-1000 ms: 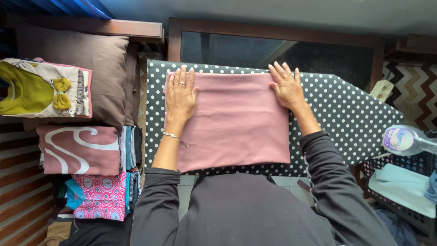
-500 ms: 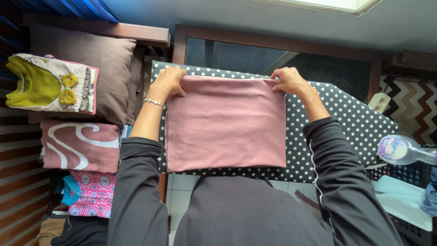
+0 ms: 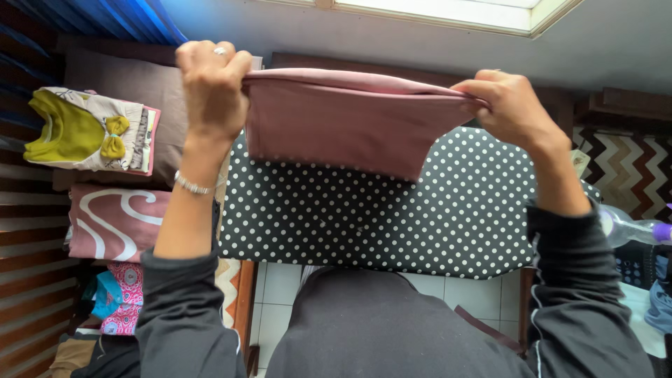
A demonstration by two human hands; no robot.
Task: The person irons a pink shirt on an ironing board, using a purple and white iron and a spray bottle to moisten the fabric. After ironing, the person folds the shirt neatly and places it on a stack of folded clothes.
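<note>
A folded pink cloth (image 3: 343, 122) hangs in the air above a black ironing board with white dots (image 3: 378, 217). My left hand (image 3: 210, 84) grips the cloth's upper left corner and wears a ring and a bracelet. Gripping the upper right corner is my right hand (image 3: 511, 105). The cloth's lower edge dangles just above the board, apart from it. Both of my arms are in dark grey sleeves.
Folded clothes lie stacked at the left: a cream and olive top with a bow (image 3: 84, 133), a pink piece with white swirls (image 3: 115, 224), a patterned pink one (image 3: 119, 304). A brown pillow (image 3: 133, 91) lies behind them. A plastic bottle (image 3: 630, 227) and a basket stand at the right.
Both hands went from pressing flat on the cloth to pinching its far corners, then lifted it off the board into the air.
</note>
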